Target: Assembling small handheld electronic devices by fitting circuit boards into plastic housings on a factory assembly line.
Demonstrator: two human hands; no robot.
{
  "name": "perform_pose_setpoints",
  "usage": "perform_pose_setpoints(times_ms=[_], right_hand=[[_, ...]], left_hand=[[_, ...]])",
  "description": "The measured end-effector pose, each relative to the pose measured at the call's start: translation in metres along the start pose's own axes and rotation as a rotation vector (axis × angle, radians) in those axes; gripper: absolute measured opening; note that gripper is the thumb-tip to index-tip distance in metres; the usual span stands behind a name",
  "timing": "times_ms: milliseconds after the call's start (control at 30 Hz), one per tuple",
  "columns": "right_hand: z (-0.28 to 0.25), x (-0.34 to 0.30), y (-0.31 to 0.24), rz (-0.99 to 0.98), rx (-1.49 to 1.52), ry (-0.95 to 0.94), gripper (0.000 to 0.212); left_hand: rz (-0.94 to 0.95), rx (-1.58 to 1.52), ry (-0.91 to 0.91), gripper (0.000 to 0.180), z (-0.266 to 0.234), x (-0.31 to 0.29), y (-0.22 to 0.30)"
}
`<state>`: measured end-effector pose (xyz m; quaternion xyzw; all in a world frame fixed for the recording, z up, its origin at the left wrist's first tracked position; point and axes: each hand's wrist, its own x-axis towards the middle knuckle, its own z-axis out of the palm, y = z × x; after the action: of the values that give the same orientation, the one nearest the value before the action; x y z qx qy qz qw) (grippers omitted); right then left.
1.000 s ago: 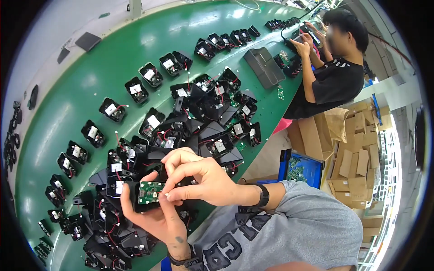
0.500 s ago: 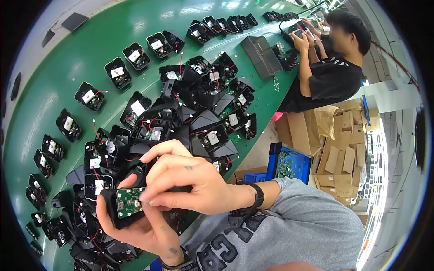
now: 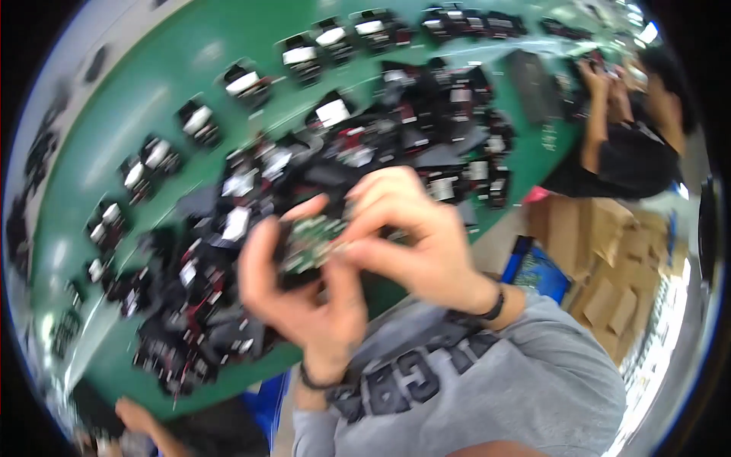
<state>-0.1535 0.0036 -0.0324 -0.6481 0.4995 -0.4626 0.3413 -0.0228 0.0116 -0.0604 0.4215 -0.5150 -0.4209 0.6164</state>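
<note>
My left hand is closed around a small black plastic housing, most of it hidden by my fingers. In the housing lies a green circuit board, its face turned up and smeared by motion. My right hand pinches thumb and fingers together at the board's right edge. Whatever sits between those fingertips is too blurred to make out. Behind both hands lies a heap of black plastic housings with white parts and red wires.
A curved row of black housings runs along the green table. A dark grey bin stands at the far right, near a co-worker. Another person's arm shows at lower left. Cardboard boxes and a blue crate stand right.
The view has swung, so the table and heap sit differently in the picture and blur. Both hands stay together at the board. Another person's arm has come into view at lower left.
</note>
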Motion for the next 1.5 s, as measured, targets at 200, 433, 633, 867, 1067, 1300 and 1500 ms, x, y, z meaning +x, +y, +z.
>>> perform_pose_setpoints(times_ms=[200,433,633,867,1067,1300,1500], right_hand=[[0.002,-0.004,-0.005,0.114,0.253,0.021,0.01],[-0.002,-0.005,-0.015,0.048,0.263,-0.094,0.008],[-0.01,-0.002,-0.022,0.18,0.412,-0.185,0.011],[-0.016,-0.002,-0.037,0.546,0.705,-0.251,0.012],[-0.012,-0.004,-0.025,-0.121,0.158,-0.09,0.013],[-0.006,-0.005,-0.016,-0.227,0.349,0.002,0.009],[-0.008,-0.006,-0.012,0.02,0.48,-0.035,0.011]], left_hand=[[0.14,0.051,-0.055,0.056,-0.004,-0.003,0.004],[0.294,0.223,-0.153,0.057,-0.015,-0.002,0.011],[0.331,0.179,-0.116,0.052,-0.013,-0.001,0.018],[0.39,0.276,-0.214,0.051,-0.022,0.003,0.023],[0.092,0.135,-0.176,0.055,-0.016,-0.006,0.037],[-0.329,-0.272,-0.194,0.064,-0.017,-0.004,0.053],[-0.316,-0.133,-0.175,0.062,-0.016,-0.005,0.051]])
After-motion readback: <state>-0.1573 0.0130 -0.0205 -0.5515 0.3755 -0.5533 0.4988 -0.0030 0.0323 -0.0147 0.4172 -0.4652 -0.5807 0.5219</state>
